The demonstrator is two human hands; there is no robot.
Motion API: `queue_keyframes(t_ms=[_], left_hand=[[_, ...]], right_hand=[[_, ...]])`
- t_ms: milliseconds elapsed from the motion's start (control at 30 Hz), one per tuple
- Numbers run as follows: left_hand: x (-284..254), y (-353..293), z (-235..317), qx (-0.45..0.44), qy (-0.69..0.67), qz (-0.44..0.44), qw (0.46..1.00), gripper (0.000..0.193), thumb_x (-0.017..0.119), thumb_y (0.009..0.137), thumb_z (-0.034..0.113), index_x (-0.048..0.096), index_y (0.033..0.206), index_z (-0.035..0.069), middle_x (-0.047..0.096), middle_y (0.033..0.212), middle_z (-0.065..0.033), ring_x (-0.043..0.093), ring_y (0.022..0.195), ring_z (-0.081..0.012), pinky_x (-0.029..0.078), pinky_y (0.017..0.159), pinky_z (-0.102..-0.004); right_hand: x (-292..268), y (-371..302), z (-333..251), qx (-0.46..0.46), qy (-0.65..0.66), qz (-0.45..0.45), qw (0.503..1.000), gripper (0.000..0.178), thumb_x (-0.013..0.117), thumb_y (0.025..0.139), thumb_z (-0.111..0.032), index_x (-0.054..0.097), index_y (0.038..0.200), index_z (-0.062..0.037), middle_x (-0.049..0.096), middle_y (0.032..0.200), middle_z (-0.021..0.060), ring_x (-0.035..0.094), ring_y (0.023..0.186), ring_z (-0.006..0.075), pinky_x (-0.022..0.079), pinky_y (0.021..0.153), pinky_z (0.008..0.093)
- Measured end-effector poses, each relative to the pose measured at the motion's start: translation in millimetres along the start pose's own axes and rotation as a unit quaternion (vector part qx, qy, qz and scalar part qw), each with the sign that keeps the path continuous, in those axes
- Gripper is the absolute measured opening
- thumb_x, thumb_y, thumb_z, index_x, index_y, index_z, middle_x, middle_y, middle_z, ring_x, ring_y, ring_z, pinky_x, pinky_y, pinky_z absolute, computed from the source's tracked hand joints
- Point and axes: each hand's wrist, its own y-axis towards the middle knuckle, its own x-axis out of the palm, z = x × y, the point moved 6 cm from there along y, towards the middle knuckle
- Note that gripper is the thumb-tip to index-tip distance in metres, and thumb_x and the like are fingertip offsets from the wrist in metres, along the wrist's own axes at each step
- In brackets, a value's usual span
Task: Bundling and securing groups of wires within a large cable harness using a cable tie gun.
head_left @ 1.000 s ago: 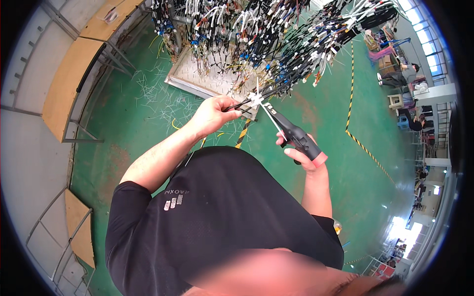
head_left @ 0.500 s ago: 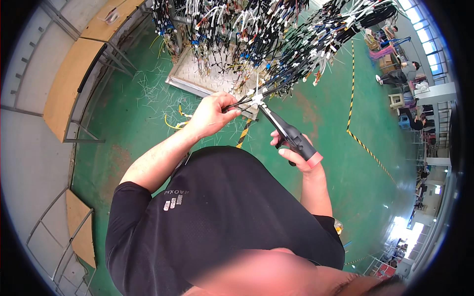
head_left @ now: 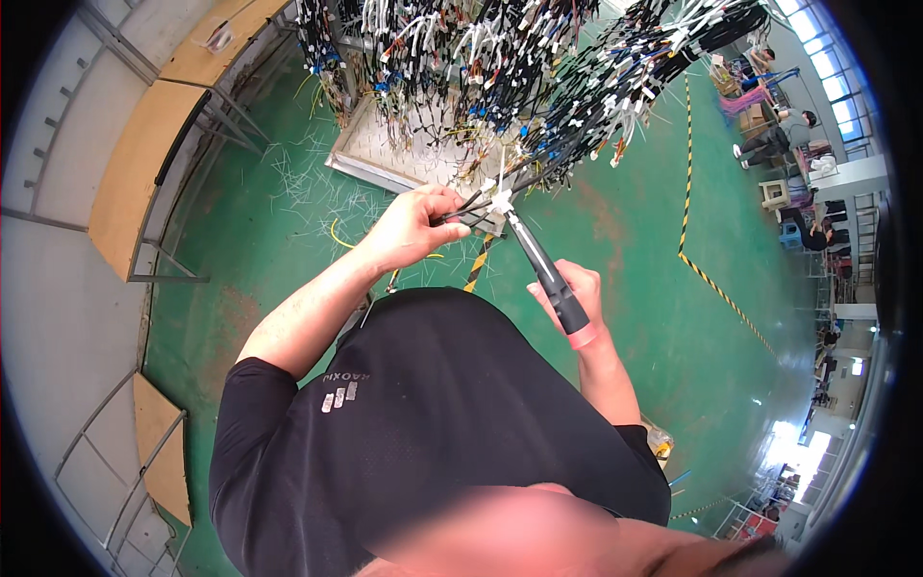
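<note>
Black cables [head_left: 468,209] run out of my left hand [head_left: 415,231], whose fingers and thumb are closed round them. Where the cables meet just beyond my fingertips sits a white fitting [head_left: 501,202], with a thin white strip standing up from it. My right hand [head_left: 580,290] is wrapped round a black cable tie gun [head_left: 553,277] with a red rear end. Its narrow nose touches the white fitting. Part of the gun's grip is hidden behind its body. The cables lead on into a thick hanging bundle of wire harnesses [head_left: 577,125].
More harnesses hang over a shallow pale tray [head_left: 370,173] ahead. Cut white strips [head_left: 308,202] litter the green floor [head_left: 654,337]. Wooden tables [head_left: 135,183] stand at the left. Yellow-black tape [head_left: 685,212] marks the floor, and several people [head_left: 784,135] are far right.
My right hand has turned the cable tie gun more upright, its red rear end swinging left and down. The nose stays at the white fitting. My left hand keeps its hold.
</note>
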Motion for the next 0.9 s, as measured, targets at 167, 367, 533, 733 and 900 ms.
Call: queue_keyframes(t_ms=[167,367,533,733,900], left_hand=[[0.5,1.0,-31.3,-0.187,-0.238,-0.001,0.953,0.016,0.073,0.102,0.023,0.074,0.099,0.007,0.054,0.073,0.0082,0.046,0.067,-0.0047,0.036,0.061,-0.0232],[3.2,0.4,-37.7,-0.226,-0.287,-0.05,0.929,0.023,0.066,0.106,0.019,0.074,0.119,0.002,0.068,0.082,0.0025,0.048,0.061,-0.0054,0.039,0.058,-0.0218],[10.6,-3.0,-21.9,-0.218,-0.335,-0.066,0.914,0.023,0.065,0.106,0.017,0.074,0.118,-0.001,0.068,0.083,0.001,0.05,0.061,-0.0066,0.041,0.058,-0.023],[15.8,-1.1,-15.1,-0.202,-0.327,-0.105,0.917,0.022,0.065,0.108,0.019,0.075,0.116,0.002,0.068,0.083,0.0042,0.051,0.064,-0.0051,0.042,0.059,-0.0228],[-6.6,2.7,-40.6,-0.211,-0.215,0.019,0.953,0.024,0.062,0.11,0.023,0.077,0.112,0.005,0.068,0.085,0.0055,0.05,0.063,-0.0022,0.04,0.058,-0.0204]], right_hand=[[-7.9,1.3,8.9,-0.066,-0.006,0.063,0.996,0.045,0.086,0.08,-0.014,0.06,0.114,-0.0014,0.06,0.107,0.0148,0.063,0.094,0.0307,0.053,0.086,0.0375],[8.4,7.3,0.9,-0.04,0.405,-0.09,0.909,0.042,0.079,0.085,-0.023,0.063,0.118,-0.001,0.059,0.135,0.0173,0.062,0.122,0.0283,0.047,0.108,0.0458],[17.6,32.8,-3.5,-0.113,0.462,-0.084,0.875,0.038,0.075,0.084,-0.014,0.062,0.117,-0.0017,0.056,0.141,0.0218,0.056,0.131,0.0298,0.044,0.111,0.0483],[41.0,55.8,-8.3,-0.129,0.448,-0.081,0.881,0.044,0.076,0.089,-0.023,0.062,0.123,-0.0007,0.057,0.144,0.0205,0.058,0.127,0.0285,0.044,0.113,0.0442],[23.0,40.2,-25.1,-0.135,0.455,-0.165,0.865,0.044,0.072,0.09,-0.024,0.063,0.124,0.002,0.065,0.13,0.0221,0.06,0.126,0.0304,0.046,0.11,0.0471]])
